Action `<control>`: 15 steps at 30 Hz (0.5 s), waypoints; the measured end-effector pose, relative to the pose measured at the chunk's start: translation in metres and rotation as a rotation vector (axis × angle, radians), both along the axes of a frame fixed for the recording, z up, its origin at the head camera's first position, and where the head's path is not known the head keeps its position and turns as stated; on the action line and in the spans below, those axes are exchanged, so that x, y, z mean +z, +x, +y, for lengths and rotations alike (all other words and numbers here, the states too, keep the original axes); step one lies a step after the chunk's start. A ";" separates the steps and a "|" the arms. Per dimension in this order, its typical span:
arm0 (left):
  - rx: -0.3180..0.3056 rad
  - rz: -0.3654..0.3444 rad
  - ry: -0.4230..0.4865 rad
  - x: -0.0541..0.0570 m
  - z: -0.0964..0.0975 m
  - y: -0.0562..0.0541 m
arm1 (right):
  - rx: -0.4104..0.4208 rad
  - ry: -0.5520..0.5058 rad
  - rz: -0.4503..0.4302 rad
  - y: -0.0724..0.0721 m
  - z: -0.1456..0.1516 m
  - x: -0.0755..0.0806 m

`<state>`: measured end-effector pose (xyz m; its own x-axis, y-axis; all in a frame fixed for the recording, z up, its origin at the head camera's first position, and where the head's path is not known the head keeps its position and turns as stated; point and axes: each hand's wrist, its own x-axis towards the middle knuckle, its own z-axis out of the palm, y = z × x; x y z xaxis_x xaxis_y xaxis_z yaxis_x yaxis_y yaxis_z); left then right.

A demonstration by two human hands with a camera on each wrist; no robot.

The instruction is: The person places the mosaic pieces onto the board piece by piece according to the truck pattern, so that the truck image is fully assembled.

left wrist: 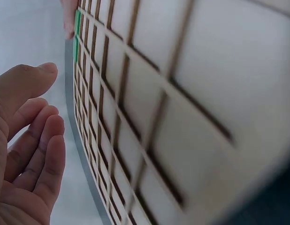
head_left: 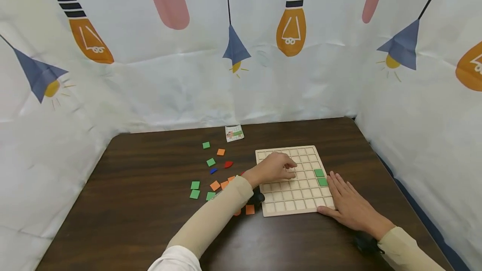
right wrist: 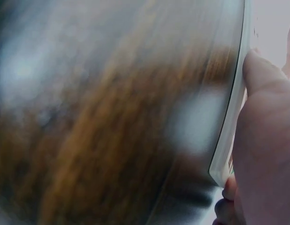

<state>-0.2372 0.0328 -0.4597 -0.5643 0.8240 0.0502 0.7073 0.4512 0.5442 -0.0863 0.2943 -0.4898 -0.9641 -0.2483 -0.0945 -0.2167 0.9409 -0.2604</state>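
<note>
While the left hand point(head_left: 274, 167) hangs over a pale gridded board point(head_left: 290, 204), the right hand point(head_left: 348, 204) lies flat with straight fingers by the board's right edge, as the head camera has it. The board lies on the dark worktop point(head_left: 113, 221), two green tiles point(head_left: 319, 173) seated near that same edge. Off to its left are scattered loose green pieces point(head_left: 195, 185), orange pieces point(head_left: 215, 185), a red piece point(head_left: 228, 164) and a blue piece point(head_left: 213, 171); a small printed card point(head_left: 234, 133) sits toward the far edge.

From the left wrist, I see the thumb apart from loosely bent fingertips, nothing between them, so that hand looks released.

From the right wrist, the thumb rests at the board's edge; the fingers are mostly hidden there, but it looks like bracing, not grasping.

I'd say tiles are being laid into the grid, at an early stage. The next move probably calls for the left hand to fetch a loose piece and seat it squarely in a cell while the right steadies the board.
</note>
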 end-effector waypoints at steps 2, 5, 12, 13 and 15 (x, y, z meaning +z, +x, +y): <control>0.018 -0.008 0.008 -0.001 -0.012 -0.002 | 0.001 -0.003 -0.005 0.001 0.000 0.000; 0.057 -0.007 0.015 -0.001 -0.032 -0.006 | -0.003 -0.016 -0.011 0.002 0.000 0.001; 0.174 0.005 0.030 0.001 -0.076 -0.016 | -0.002 -0.020 -0.007 0.002 -0.002 0.001; 0.183 0.006 0.036 0.000 -0.082 -0.017 | -0.002 -0.017 -0.008 0.002 -0.002 0.001; 0.199 0.009 0.042 -0.001 -0.093 -0.018 | -0.002 -0.014 -0.011 0.003 -0.003 0.000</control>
